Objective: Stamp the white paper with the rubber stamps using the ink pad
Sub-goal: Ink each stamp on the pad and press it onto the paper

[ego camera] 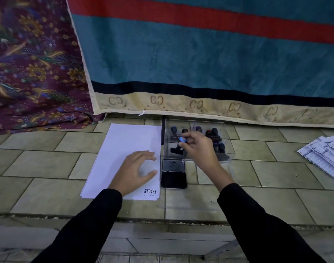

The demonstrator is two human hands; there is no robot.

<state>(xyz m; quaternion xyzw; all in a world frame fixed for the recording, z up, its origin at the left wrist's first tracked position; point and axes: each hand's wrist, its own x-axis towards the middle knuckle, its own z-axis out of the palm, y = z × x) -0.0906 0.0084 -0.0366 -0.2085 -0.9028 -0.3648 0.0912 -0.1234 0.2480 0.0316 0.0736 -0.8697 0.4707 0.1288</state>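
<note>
Right hand (198, 147) pinching a blue-capped stamp (182, 139) over the clear box (227, 141).
Left hand (137, 171), fingers spread, is seemingly resting on the white paper (124, 141).

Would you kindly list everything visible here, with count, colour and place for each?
white paper: one small stack, white, on the tiled floor left of centre, "FRAGILE" printed at its near right corner
ink pad: one, black, lid open, just right of the paper
clear box: one, transparent, behind the ink pad
rubber stamps: several, exact count unclear, dark with blue tops, inside the box
printed sheets: one fanned pile, white, far right
teal blanket: one, red stripe, hanging behind
floral cloth: one, maroon, upper left
left hand: open, flat on the paper
right hand: over the box, grip closed on a blue-topped stamp
</note>
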